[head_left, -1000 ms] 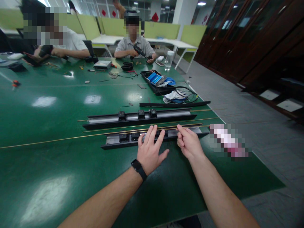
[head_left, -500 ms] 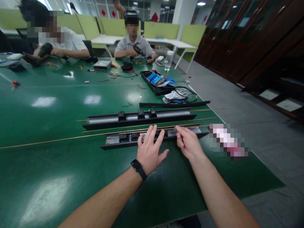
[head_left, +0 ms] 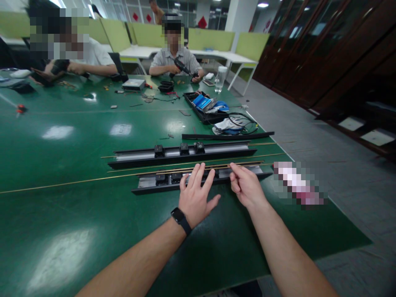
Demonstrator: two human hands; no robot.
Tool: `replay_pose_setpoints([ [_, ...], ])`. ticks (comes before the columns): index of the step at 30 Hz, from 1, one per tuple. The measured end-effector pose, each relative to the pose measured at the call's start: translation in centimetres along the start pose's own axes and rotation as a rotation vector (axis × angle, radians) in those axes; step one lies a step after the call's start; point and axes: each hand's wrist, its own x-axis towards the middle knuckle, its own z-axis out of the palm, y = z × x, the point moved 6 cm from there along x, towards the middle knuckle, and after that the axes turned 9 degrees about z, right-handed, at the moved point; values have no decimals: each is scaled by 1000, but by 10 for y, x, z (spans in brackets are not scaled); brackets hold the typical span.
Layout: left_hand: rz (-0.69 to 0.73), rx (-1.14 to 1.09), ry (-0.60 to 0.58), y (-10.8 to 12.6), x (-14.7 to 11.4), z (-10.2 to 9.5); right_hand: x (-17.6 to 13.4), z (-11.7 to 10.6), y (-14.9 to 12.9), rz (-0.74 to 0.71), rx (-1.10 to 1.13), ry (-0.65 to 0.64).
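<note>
My left hand (head_left: 196, 196), with a black watch (head_left: 178, 215) on its wrist, is spread over the near black rail (head_left: 148, 189). Its fingertips reach the thin brass-coloured rods (head_left: 173, 170) lying along that rail. To its right, my right hand (head_left: 246, 183) is closed, with the index finger stretched to the rods and the other fingers curled. Whether it grips a rod there, I cannot make out. Small black blocks (head_left: 161, 177) sit in the near rail's silvery channel, some partly behind my left hand. Just beyond lies a second rail (head_left: 185, 159) with three black blocks (head_left: 184, 148).
A dark strip (head_left: 227, 136) lies beyond the rails, near gloves and cables (head_left: 233, 123) and a black tray (head_left: 207, 117). A blurred-out object (head_left: 297, 181) is at the right table edge. Across the green table (head_left: 77, 140), two people hold power drills; a clear cup (head_left: 220, 79) stands there.
</note>
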Motion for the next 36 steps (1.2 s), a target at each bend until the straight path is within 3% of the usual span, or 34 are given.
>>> replay_pose_setpoints([
  [36,-2,1,3,0,1,-1,2,-1,1,-5,13,27],
])
